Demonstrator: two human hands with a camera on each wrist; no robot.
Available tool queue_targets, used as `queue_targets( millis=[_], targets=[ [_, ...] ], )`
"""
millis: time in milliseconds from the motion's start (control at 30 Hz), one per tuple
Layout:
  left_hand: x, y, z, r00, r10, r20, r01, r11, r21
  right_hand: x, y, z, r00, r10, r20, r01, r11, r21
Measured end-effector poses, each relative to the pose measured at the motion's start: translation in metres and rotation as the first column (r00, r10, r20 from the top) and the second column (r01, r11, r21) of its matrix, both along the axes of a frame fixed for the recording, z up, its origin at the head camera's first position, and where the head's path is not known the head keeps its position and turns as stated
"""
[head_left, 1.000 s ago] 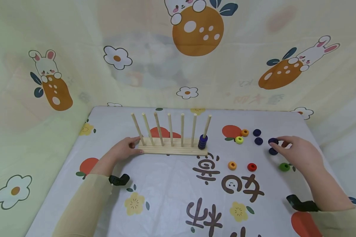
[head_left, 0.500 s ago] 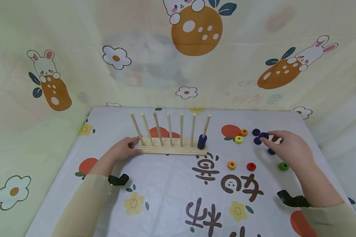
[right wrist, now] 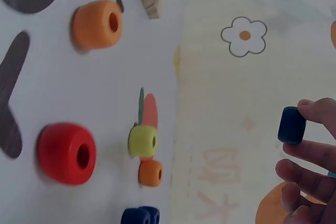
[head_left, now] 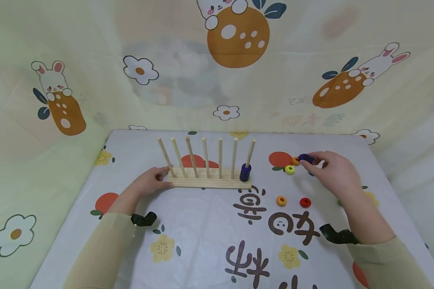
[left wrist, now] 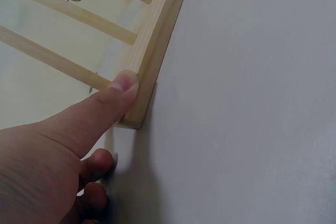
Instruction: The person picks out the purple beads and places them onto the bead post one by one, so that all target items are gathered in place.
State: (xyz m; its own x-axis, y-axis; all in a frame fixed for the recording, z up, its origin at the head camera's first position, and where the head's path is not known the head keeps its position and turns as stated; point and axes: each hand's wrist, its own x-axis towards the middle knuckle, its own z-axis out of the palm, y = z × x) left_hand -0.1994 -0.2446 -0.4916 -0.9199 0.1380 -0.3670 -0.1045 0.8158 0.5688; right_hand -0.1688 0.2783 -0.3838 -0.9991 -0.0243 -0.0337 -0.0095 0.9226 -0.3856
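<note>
A wooden peg stand (head_left: pixel 209 183) with several upright pegs stands on the table. My left hand (head_left: pixel 150 182) grips its left end; in the left wrist view the thumb (left wrist: pixel 123 85) presses on the base's edge. Dark blue beads (head_left: pixel 245 172) are stacked low on the rightmost peg. Right of the stand, my right hand (head_left: pixel 334 174) pinches a dark blue bead (head_left: pixel 306 159) between thumb and fingers. The right wrist view shows this bead (right wrist: pixel 292 125) held above the table.
Loose beads lie right of the stand: orange (head_left: pixel 281 201), red (head_left: pixel 305 202), yellow-green (head_left: pixel 289 170) and another orange (head_left: pixel 295 161). Dark blue beads (right wrist: pixel 135 216) sit farther back. A green bead (head_left: pixel 340 202) is mostly hidden by the right arm. A printed cloth covers the table (head_left: pixel 199 233).
My right hand has lifted the dark blue bead from the right-hand group and carried it leftward, toward the stand. The left hand and the stand have stayed in place.
</note>
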Motion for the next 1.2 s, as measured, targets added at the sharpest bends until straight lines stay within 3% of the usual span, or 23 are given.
queue_targets(
  millis=[700, 1200],
  targets=[
    [0.000, 0.001, 0.003, 1.000, -0.005, 0.001, 0.005, 1.000, -0.001, -0.006, -0.051, 0.026, 0.998, -0.001, -0.069, -0.007, 0.994, -0.111],
    [0.001, 0.002, 0.005, 1.000, 0.000, 0.004, 0.000, 1.000, 0.010, -0.003, -0.080, 0.052, 0.989, 0.054, -0.135, -0.076, 0.983, -0.165]
  ],
)
